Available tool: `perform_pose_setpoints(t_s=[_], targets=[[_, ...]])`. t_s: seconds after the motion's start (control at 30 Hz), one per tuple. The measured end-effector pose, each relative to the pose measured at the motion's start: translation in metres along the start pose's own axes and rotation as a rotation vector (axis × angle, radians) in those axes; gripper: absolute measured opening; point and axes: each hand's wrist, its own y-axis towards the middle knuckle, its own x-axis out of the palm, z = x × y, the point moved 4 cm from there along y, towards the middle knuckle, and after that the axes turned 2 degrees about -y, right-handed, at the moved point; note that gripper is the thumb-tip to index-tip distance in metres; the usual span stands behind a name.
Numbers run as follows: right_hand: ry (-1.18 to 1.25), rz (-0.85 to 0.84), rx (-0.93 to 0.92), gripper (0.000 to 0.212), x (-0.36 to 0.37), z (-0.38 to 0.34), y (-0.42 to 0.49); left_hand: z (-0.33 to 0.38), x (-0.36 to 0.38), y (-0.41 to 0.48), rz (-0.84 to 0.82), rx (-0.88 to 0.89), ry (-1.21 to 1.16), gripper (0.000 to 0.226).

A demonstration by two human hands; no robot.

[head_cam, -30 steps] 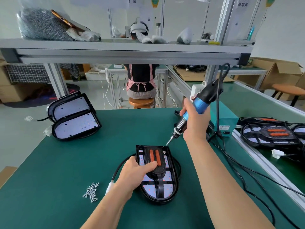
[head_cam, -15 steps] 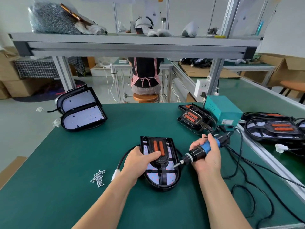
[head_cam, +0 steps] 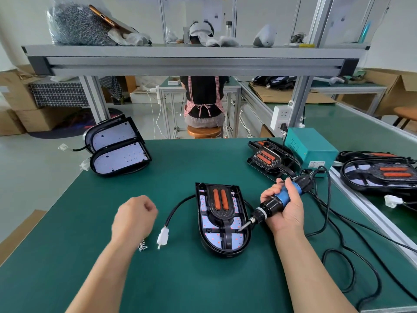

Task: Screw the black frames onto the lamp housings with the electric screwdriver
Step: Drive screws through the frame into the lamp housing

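Note:
A lamp housing (head_cam: 244,241) lies flat on the green mat in front of me, with a black frame (head_cam: 222,205) carrying two orange strips set on its white LED board. My right hand (head_cam: 285,210) grips the blue and black electric screwdriver (head_cam: 276,202), held low and slanted, its bit resting at the frame's lower right edge. My left hand (head_cam: 133,216) hovers left of the housing, fingers curled downward over a small pile of screws (head_cam: 142,246) that it partly hides. Whether it holds a screw is hidden. The housing's cable ends in a white plug (head_cam: 163,237).
Two housings without frames (head_cam: 119,158) lean at the mat's far left. A framed lamp (head_cam: 269,158) and a teal power box (head_cam: 312,149) stand far right, more lamps (head_cam: 381,175) beyond. Black cables (head_cam: 334,224) loop at right. A shelf (head_cam: 191,58) spans overhead; a person sits behind.
My left hand left the black frame and moved left over the screw pile. The screwdriver came down from upright to a low slant, its bit now at the frame's lower right.

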Motion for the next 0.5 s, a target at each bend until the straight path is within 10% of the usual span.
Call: perform_pose_setpoints(t_s=[0.5], targets=[[0.008, -0.012, -0.004, 0.013, -0.001, -0.001, 0.0, -0.013, -0.002, 0.001, -0.181, -0.009, 0.255, 0.018]])
